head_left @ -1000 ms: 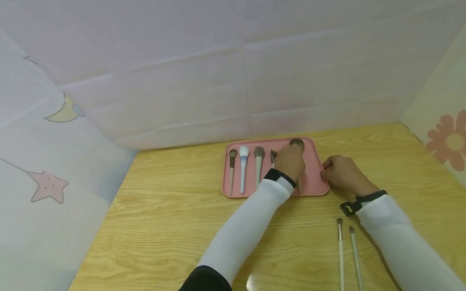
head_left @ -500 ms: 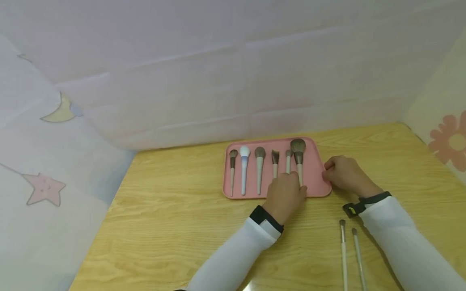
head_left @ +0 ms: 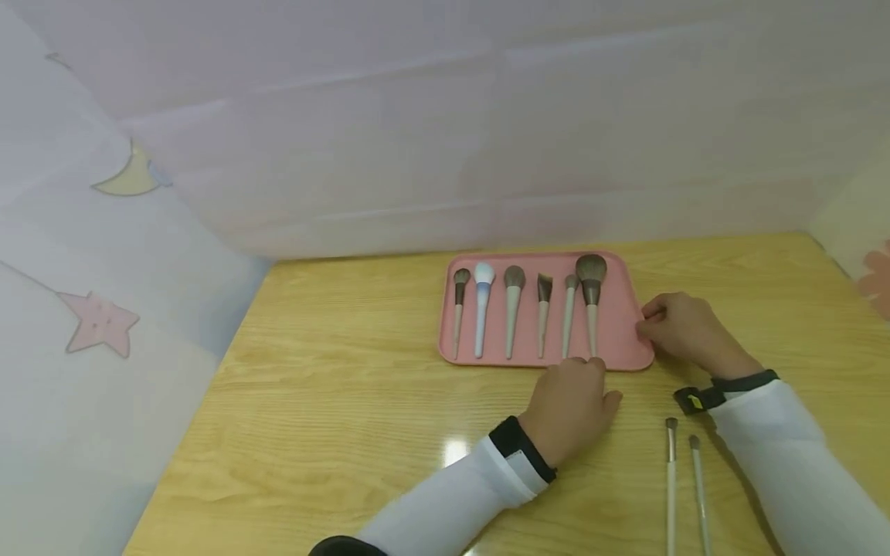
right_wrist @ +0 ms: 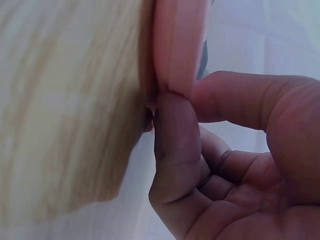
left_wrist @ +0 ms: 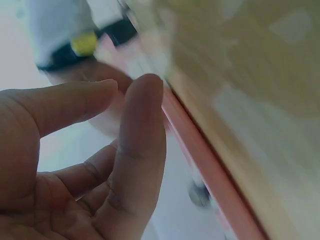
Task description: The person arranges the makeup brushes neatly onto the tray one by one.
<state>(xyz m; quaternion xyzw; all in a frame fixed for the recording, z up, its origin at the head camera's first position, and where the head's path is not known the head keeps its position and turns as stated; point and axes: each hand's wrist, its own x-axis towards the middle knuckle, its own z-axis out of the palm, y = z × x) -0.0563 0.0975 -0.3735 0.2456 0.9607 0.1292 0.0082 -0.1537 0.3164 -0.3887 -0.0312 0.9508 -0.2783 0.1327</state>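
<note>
A pink tray [head_left: 629, 344] holds several makeup brushes laid in a row with heads toward the wall. At its right end is a large fluffy powder brush [head_left: 591, 289], beside a slim brush [head_left: 568, 309]; a white-headed brush [head_left: 483, 309] lies toward the left. My right hand [head_left: 684, 328] pinches the tray's right edge; thumb and index finger sit on either side of the rim [right_wrist: 182, 45] in the right wrist view. My left hand [head_left: 570, 405] is just in front of the tray's front edge, its fingers loosely bent with nothing between them in the left wrist view.
Two thin brushes, one with a silver ferrule [head_left: 670, 479] and one all pale [head_left: 699, 494], lie on the wooden table [head_left: 334, 401] beside the right forearm. A pale cloth wall [head_left: 389, 139] stands close behind the tray.
My left hand has drawn back from the powder brush toward the front of the tray, uncovering the brushes on the right. The right hand stays at the tray's edge.
</note>
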